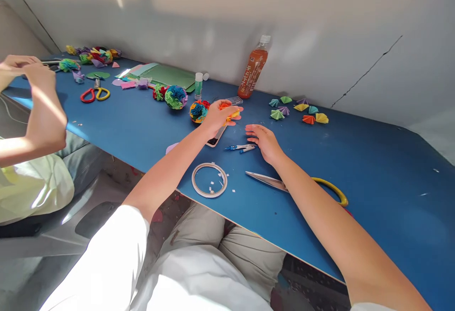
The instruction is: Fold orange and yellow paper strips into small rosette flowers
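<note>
My left hand (215, 118) is closed around orange and yellow folded paper (233, 114), above a phone (213, 141) lying on the table. Beside its wrist rests a multicoloured pleated-paper ball (197, 111). My right hand (265, 143) hovers a little to the right, fingers stretched out and holding nothing. Just left of it lies a drawing compass (239, 148) with blue parts. Large scissors (266, 179) with a yellow and red handle lie under my right forearm, partly hidden. Small folded paper fans (283, 111) in several colours lie farther back on the right.
On the blue table (384, 183) are a tape ring (194, 180) with paper scraps, a drink bottle (253, 71), a glue stick (198, 86), green paper sheets (170, 75), another paper ball (176, 97) and small scissors (95, 94). Another person's hands (30, 67) are at the far left.
</note>
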`<state>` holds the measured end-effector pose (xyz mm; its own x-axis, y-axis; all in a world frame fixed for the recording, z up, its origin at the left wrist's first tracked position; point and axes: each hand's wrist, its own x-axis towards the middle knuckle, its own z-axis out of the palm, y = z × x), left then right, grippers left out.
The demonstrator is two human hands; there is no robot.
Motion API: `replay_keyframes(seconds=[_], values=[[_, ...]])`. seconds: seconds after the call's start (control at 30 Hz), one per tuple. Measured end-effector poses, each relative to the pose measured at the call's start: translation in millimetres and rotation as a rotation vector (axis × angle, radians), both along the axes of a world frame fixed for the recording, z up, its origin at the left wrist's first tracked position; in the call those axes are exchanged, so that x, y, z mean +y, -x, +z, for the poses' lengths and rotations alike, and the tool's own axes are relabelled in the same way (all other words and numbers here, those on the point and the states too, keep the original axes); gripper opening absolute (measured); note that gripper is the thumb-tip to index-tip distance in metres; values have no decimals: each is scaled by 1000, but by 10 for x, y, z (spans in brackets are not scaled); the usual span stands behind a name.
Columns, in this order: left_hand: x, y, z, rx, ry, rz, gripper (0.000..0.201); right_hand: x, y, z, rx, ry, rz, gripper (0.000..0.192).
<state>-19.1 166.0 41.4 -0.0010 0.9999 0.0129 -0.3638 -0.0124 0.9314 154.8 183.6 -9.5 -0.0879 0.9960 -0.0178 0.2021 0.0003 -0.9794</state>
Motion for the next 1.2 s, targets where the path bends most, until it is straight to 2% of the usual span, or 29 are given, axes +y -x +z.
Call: replay_keyframes(seconds=[0.07, 0.2, 0.33, 0.4, 0.5, 0.63, 0.73, 0.83, 0.9, 0.97, 1.0, 1.03, 1.07, 1.1, 1.13, 1.2], values=[[0, 5, 11, -47, 21, -11, 1, 4, -2, -7, 4, -8, -10, 28], [-11, 12, 62, -95, -18, -13, 22, 13, -12, -9, 6, -8, -12, 29], [-22, 59, 122, -164, 39, 154, 54, 7, -18, -3, 17, -3, -7, 29], [-34, 108, 149, -188, 49, 199, 60, 2, -16, -1, 24, -4, -10, 29], [-41, 166, 170, -216, -1, 201, 61, -5, -12, 2, 32, -5, -20, 29], [7, 152, 179, -225, -45, 288, 59, -14, -4, 17, 35, 11, -22, 26], [-49, 161, 282, -196, -86, 332, 56, -24, 25, 36, 35, 22, -26, 23], [-411, 303, 523, -162, -186, 358, 47, -26, 82, 59, 45, 24, -54, 21], [-835, 468, 669, -126, -371, 301, 39, -27, 119, 74, 50, 38, -68, 22], [-1304, 683, 671, -215, -399, 423, 39, -32, 147, 83, 59, 37, -84, 27], [-1518, 809, 587, -230, -309, 479, 41, -37, 157, 85, 65, 34, -91, 29], [-1704, 943, 437, -257, -218, 619, 38, -42, 166, 85, 70, 31, -98, 31], [-1856, 1080, 224, -286, -74, 795, 32, -47, 174, 84, 73, 32, -106, 33], [-1973, 1209, -42, -293, 133, 939, 24, -51, 183, 83, 75, 31, -115, 36], [-2056, 1321, -345, -295, 224, 1026, 25, -55, 191, 83, 74, 31, -124, 38], [-2133, 1469, -990, -300, 415, 1049, 27, -57, 205, 86, 69, 27, -136, 42]])
